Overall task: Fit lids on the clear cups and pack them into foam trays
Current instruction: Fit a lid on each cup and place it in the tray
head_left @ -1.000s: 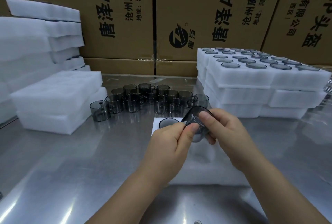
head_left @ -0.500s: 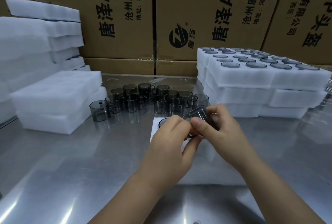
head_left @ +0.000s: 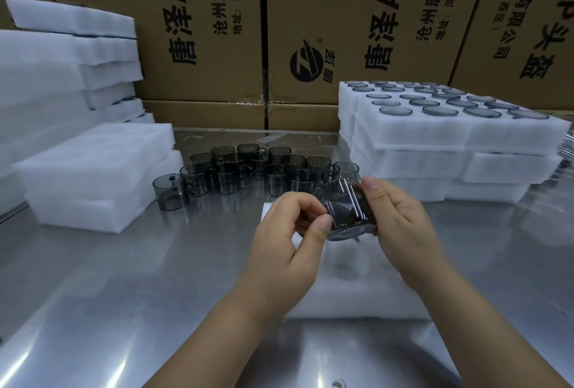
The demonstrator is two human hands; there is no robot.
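My right hand [head_left: 400,216] grips the cup [head_left: 348,207] above the foam tray [head_left: 357,294]. My left hand [head_left: 289,241] pinches its rim. Uneven pressure here could seat the lid crooked or make the cup slip.

cardboard boxes [head_left: 198,83] read sideways "唐泽 ah", "沧州唐泽" and "地址:河北".

Motion smears the cup [head_left: 348,210], and the left hand [head_left: 289,244] covers its near end, so I can't tell whether a lid is on. Forearms hide much of the foam tray [head_left: 357,291]. A tiny object [head_left: 338,384] at the near edge of the tabletop [head_left: 108,294] is cut off and too small for me to identify.
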